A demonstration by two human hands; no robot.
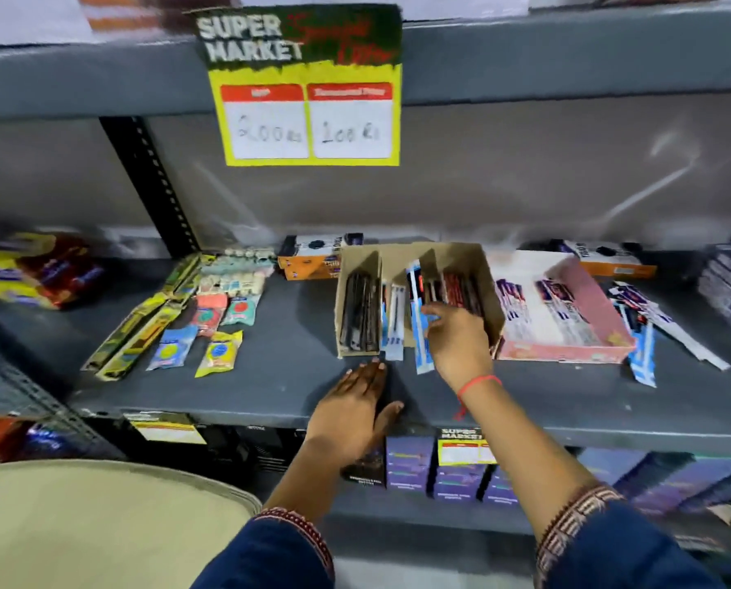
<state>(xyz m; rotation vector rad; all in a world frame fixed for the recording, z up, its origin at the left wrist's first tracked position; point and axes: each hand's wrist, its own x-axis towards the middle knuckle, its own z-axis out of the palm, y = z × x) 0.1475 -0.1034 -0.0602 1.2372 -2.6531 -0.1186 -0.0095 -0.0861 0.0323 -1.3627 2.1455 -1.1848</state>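
A brown cardboard divider box (489, 291) lies on the grey shelf (270, 376), its compartments holding dark, red and blue-white slim packets. My right hand (457, 337) reaches over the box's front, its fingers curled round a blue-white packet (419, 316) that sticks out of a middle compartment. My left hand (355, 410) lies flat on the shelf just in front of the box, fingers straight, holding nothing. A second blue-white packet (394, 329) lies half out of the box beside it.
A pink tray (568, 350) of packets sits to the right, with loose packets (644, 354) beyond it. Small coloured sachets (219, 350) and long yellow packs (134, 337) lie on the left. Orange boxes (308, 265) stand behind. A price sign (308, 121) hangs from the upper shelf.
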